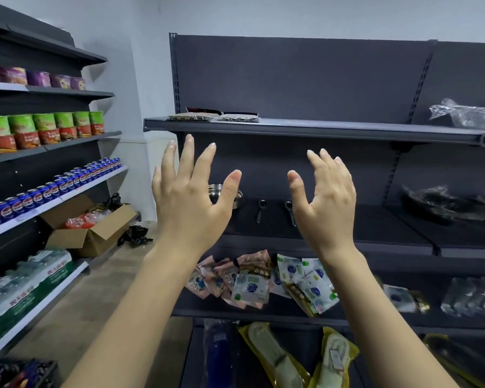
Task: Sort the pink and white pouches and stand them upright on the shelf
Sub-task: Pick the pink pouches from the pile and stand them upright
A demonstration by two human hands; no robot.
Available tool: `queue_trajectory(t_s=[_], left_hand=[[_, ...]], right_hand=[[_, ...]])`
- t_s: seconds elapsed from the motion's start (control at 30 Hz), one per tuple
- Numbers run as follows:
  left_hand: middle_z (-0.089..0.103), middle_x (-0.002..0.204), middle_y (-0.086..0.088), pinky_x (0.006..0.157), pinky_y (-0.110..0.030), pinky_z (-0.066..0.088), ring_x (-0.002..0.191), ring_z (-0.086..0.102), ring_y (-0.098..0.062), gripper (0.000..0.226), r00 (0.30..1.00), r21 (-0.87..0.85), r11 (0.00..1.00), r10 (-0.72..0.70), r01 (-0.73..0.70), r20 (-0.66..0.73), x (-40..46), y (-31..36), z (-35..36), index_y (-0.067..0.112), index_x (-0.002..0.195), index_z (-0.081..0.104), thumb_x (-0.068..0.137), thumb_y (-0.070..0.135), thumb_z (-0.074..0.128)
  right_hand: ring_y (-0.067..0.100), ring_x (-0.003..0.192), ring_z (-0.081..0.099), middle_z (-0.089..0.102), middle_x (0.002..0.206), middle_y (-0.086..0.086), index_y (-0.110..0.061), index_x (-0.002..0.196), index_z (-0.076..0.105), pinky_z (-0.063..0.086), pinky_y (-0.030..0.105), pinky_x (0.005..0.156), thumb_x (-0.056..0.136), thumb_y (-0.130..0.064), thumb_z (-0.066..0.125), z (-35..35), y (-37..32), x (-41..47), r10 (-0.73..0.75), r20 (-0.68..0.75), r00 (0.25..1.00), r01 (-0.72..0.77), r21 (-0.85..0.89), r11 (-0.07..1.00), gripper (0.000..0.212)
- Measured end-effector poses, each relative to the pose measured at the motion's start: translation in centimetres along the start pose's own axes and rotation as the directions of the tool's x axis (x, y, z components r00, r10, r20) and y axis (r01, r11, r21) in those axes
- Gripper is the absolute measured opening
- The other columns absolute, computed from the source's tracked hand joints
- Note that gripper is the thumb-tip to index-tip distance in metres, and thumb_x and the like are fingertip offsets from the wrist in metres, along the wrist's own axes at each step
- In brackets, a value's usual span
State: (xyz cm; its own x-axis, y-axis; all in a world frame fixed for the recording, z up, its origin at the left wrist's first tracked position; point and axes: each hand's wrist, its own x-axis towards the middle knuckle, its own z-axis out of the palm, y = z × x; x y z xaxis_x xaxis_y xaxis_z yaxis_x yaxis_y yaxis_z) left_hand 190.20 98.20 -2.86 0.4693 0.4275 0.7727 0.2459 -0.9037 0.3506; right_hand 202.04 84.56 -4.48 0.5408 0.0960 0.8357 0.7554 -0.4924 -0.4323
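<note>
Hands raised empty, sorting not yet begun.
Left hand (pixel 192 200) and right hand (pixel 324 203) are held spread above the pouches (pixel 259 281), which lie jumbled on the shelf (pixel 263 313); reaching down is called for.

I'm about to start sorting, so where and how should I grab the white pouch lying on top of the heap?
Probably take the white pouch by its upper edge, coming from above and in front with the right hand. It lies flat and tilted over the pink pouches, so that edge looks free, and lifting there should hang it upright.
</note>
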Motion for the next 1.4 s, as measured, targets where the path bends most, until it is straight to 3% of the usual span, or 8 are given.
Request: queue_trajectory(t_s=[0.23,0.4,0.67,0.97,1.07,1.2,1.3,1.4], left_hand=[[0.022,0.156,-0.001,0.115,-0.047,0.012,0.146,0.008,-0.022,0.069,1.000,-0.043,0.999,0.016,-0.017,-0.006,4.0,-2.8,5.8,0.028,0.140,0.037,0.082,0.063,0.023],[0.035,0.151,-0.004,0.112,-0.048,0.018,0.143,0.020,-0.025,0.058,0.990,-0.130,0.988,0.068,-0.084,-0.125,7.8,-4.9,9.6,0.021,0.134,0.047,0.087,0.054,0.034],[0.035,0.151,-0.005,0.110,-0.053,0.025,0.142,0.019,-0.024,0.051,0.973,-0.119,0.978,0.147,-0.170,-0.179,13.2,-9.1,14.9,0.020,0.129,0.053,0.088,0.049,0.041],[0.032,0.152,-0.007,0.114,-0.048,0.015,0.143,0.019,-0.027,0.052,0.942,-0.117,0.967,0.188,-0.227,-0.278,18.6,-10.8,17.4,0.018,0.131,0.052,0.089,0.048,0.042],[0.039,0.147,-0.010,0.112,-0.049,0.025,0.139,0.027,-0.026,0.049,0.929,-0.172,0.952,0.190,-0.253,-0.318,18.6,-11.0,17.9,0.015,0.127,0.054,0.089,0.043,0.046],[0.053,0.129,-0.001,0.104,-0.032,0.040,0.123,0.047,-0.012,0.038,0.931,-0.407,0.879,0.103,-0.250,-0.350,17.5,-11.2,17.6,0.010,0.119,0.057,0.087,0.031,0.054],[0.051,0.119,0.017,0.097,-0.010,0.038,0.114,0.047,0.005,0.035,0.957,-0.543,0.820,0.019,-0.180,-0.288,15.8,-11.2,17.4,0.023,0.120,0.051,0.086,0.033,0.055],[0.049,0.112,0.029,0.090,-0.009,0.041,0.109,0.047,0.012,0.034,0.974,-0.627,0.772,-0.054,-0.098,-0.219,13.1,-11.6,18.2,0.038,0.117,0.045,0.085,0.041,0.055]], right_hand=[[0.026,0.140,0.032,0.046,0.144,0.007,-0.016,0.132,0.051,0.026,0.047,0.114,0.089,-0.050,0.035,6.6,2.1,2.5,-0.008,-0.009,1.000,0.008,0.011,1.000,0.058],[0.022,0.130,0.044,0.054,0.136,0.002,-0.018,0.124,0.057,0.033,0.041,0.103,0.090,-0.048,0.038,11.4,2.7,4.5,-0.029,-0.090,0.996,0.026,-0.030,0.999,0.049],[0.017,0.118,0.048,0.059,0.127,-0.001,-0.017,0.115,0.062,0.035,0.034,0.093,0.090,-0.045,0.042,19.0,1.8,8.9,-0.088,-0.248,0.965,0.077,-0.055,0.996,0.042],[0.025,0.130,0.043,0.051,0.139,0.006,-0.014,0.123,0.059,0.031,0.039,0.103,0.091,-0.041,0.043,23.1,0.7,12.8,-0.174,-0.329,0.928,0.148,-0.102,0.984,0.045],[0.025,0.129,0.043,0.050,0.139,0.009,-0.011,0.125,0.056,0.033,0.038,0.105,0.091,-0.037,0.047,23.6,0.9,12.9,-0.169,-0.318,0.933,0.178,-0.003,0.984,0.044],[0.022,0.123,0.047,0.051,0.131,0.016,-0.001,0.124,0.053,0.040,0.033,0.105,0.090,-0.026,0.054,23.4,1.2,11.7,-0.182,-0.284,0.941,0.244,0.202,0.949,0.042],[0.024,0.118,0.052,0.050,0.128,0.011,-0.001,0.123,0.052,0.045,0.038,0.099,0.089,-0.024,0.054,23.0,1.5,10.3,-0.183,-0.253,0.950,0.255,0.291,0.922,0.041],[0.022,0.115,0.054,0.050,0.127,0.006,-0.008,0.126,0.048,0.046,0.035,0.097,0.090,-0.024,0.052,22.9,2.3,7.4,-0.172,-0.235,0.956,0.251,0.360,0.898,0.039]])
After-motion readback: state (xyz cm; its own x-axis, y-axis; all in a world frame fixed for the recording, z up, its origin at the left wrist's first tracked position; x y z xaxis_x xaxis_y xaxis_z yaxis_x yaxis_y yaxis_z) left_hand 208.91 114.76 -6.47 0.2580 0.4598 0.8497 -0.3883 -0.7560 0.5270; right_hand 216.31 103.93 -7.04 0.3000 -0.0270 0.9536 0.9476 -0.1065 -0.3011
